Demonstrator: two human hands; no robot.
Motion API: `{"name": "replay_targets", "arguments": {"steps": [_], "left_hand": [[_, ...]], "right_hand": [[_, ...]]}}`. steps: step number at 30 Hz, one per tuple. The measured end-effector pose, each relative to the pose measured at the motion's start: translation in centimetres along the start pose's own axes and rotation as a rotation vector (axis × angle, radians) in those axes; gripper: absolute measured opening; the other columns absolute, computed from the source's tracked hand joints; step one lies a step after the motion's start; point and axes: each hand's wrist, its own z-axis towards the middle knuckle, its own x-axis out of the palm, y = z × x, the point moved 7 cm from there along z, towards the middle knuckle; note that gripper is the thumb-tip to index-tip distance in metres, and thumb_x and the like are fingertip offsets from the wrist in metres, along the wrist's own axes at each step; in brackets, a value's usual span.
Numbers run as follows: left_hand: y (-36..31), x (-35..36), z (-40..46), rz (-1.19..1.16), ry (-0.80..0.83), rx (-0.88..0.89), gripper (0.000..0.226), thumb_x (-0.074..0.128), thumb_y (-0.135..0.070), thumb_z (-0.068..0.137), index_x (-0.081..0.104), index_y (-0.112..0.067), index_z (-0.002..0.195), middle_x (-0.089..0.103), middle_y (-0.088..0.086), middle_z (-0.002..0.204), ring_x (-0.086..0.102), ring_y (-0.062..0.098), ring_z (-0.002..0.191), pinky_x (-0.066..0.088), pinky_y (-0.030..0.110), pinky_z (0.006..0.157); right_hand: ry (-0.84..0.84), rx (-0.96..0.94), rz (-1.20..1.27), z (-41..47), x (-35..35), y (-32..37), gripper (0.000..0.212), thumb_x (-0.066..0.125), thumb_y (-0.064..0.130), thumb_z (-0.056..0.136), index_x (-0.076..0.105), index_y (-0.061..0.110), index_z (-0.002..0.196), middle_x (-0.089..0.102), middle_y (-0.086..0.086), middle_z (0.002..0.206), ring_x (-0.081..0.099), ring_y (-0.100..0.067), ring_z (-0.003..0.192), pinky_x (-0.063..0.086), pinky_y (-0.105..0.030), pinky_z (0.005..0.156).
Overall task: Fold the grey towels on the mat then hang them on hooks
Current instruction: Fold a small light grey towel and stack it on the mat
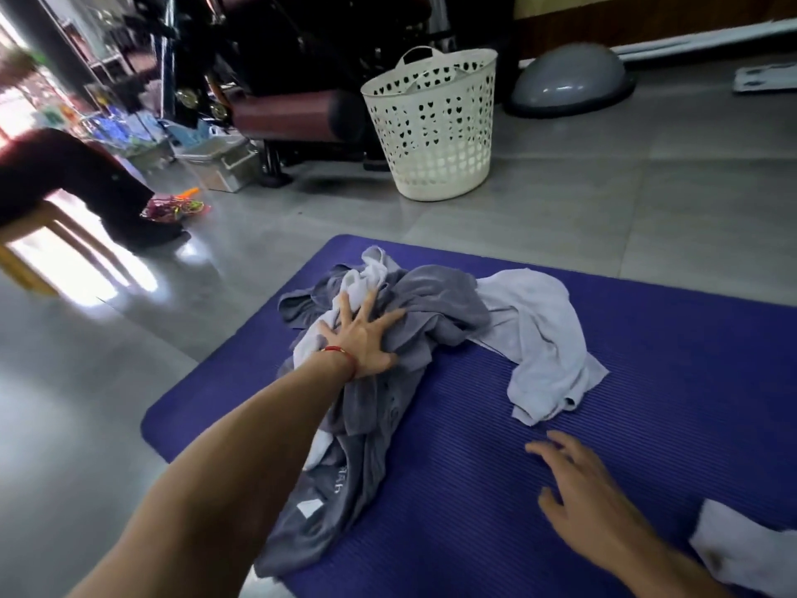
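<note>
The left hand (364, 338) lies flat with its fingers spread wide, pressed palm-down on the top of a crumpled heap of dark grey terry towels (379, 381); it grips nothing between the fingers, and a thin red string bracelet (345, 358) circles its wrist. The right hand (578, 481) is open too, fingers loosely apart and slightly blurred, low over the bare ribbed surface of the purple foam exercise mat (474, 489) near its near edge, well apart from the heap; whether it touches the mat cannot be told.

The dark grey towels run in a long rumpled band from the mat's far left corner down toward its near left edge, where a small white label shows on the cloth. A pale lilac-grey towel (539, 334) lies bunched just beside them on the right, its near corner trailing toward the middle of the mat, and more pale cloth is tangled in the top of the heap under the left fingers. A white folded cloth (742, 550) sits at the mat's near right edge.

Beyond the mat's far edge, on the grey tiled floor (604, 196), stands a cream perforated plastic laundry basket (431, 123), with a grey dome-shaped balance trainer (569, 79) to its right.
</note>
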Motion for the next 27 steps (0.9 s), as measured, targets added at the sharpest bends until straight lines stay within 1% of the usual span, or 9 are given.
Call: {"name": "replay_targets", "arguments": {"steps": [6,8,10,12,15,18,23,25,27], "left_hand": [[-4.8,1.0,-0.7,0.196,-0.027,-0.13,0.094,0.057,-0.071,0.082,0.0,-0.055,0.153,-0.035,0.003,0.161,-0.034,0.054,0.14,0.003,0.09,0.096],[-7.2,1.1,-1.2,0.206,-0.037,-0.159,0.094,0.058,-0.065,0.085,-0.004,-0.051,0.155,-0.038,0.009,0.159,-0.034,0.055,0.139,0.004,0.09,0.096],[-10.6,0.7,-1.6,0.268,-0.068,-0.095,0.096,0.061,-0.057,0.086,-0.002,-0.045,0.157,-0.036,0.012,0.159,-0.035,0.053,0.14,0.004,0.088,0.098],[-15.5,0.7,-2.4,0.348,-0.052,0.081,0.096,0.062,-0.053,0.088,-0.001,-0.041,0.159,-0.03,0.012,0.162,-0.032,0.048,0.144,0.005,0.085,0.103],[-26.7,1.7,-6.3,0.423,0.025,0.521,0.085,0.057,-0.049,0.093,0.004,-0.039,0.159,-0.013,0.008,0.167,-0.017,0.041,0.151,0.009,0.08,0.109],[-37.0,5.0,-11.8,0.365,0.197,0.862,0.085,0.061,-0.05,0.092,0.012,-0.035,0.159,-0.001,0.007,0.168,-0.007,0.038,0.153,0.011,0.075,0.113],[-45.3,12.7,-15.4,0.298,0.435,0.802,0.092,0.067,-0.047,0.089,0.014,-0.02,0.159,0.029,0.009,0.159,0.023,0.035,0.147,0.026,0.069,0.111],[-46.5,13.7,-15.6,0.301,0.309,0.805,0.062,0.062,-0.041,0.093,0.036,-0.019,0.145,0.055,0.009,0.136,0.046,0.034,0.131,0.036,0.058,0.105],[-46.7,13.7,-15.0,0.213,0.187,0.803,0.036,0.058,-0.036,0.095,0.05,-0.021,0.127,0.066,0.007,0.118,0.059,0.031,0.114,0.043,0.044,0.096]], "right_hand": [[0.014,0.053,-0.191,-2.8,-3.0,-3.4,0.059,0.045,0.03,0.104,0.022,0.03,0.158,0.009,0.002,0.165,0.024,-0.017,0.147,0.037,-0.036,0.114],[0.038,0.0,-0.384,-4.7,-4.9,-5.4,0.065,0.056,0.032,0.097,0.03,0.029,0.156,0.02,-0.002,0.164,0.033,-0.02,0.145,0.041,-0.041,0.11],[0.012,-0.016,-0.515,-6.7,-7.7,-8.6,0.078,0.088,0.035,0.063,0.06,0.028,0.135,0.056,-0.006,0.142,0.062,-0.02,0.117,0.058,-0.041,0.084],[0.063,0.047,-0.661,-9.1,-9.8,-12.9,0.076,0.092,0.032,0.04,0.071,0.029,0.113,0.07,0.0,0.114,0.07,-0.017,0.089,0.056,-0.032,0.063],[0.133,0.071,-0.692,-14.2,-14.0,-16.5,0.053,0.067,0.027,0.076,0.054,0.033,0.127,0.059,0.007,0.124,0.062,-0.017,0.105,0.044,-0.032,0.081],[0.164,0.202,-0.604,-20.5,-16.0,-21.0,0.055,0.051,0.031,0.095,0.036,0.038,0.147,0.041,0.011,0.148,0.044,-0.013,0.132,0.036,-0.032,0.105],[0.208,0.414,-0.512,-25.8,-12.6,-26.5,0.071,0.048,0.039,0.1,0.007,0.045,0.158,-0.019,-0.004,0.167,-0.01,-0.035,0.155,0.02,-0.052,0.121],[0.187,0.462,-0.491,-25.7,-11.7,-28.6,0.07,0.054,0.033,0.098,0.014,0.046,0.154,-0.021,-0.008,0.165,-0.01,-0.04,0.153,0.027,-0.054,0.117],[0.164,0.445,-0.409,-25.7,-12.1,-29.9,0.07,0.061,0.018,0.095,0.029,0.043,0.152,-0.004,-0.009,0.166,0.007,-0.035,0.152,0.033,-0.047,0.117]]}}
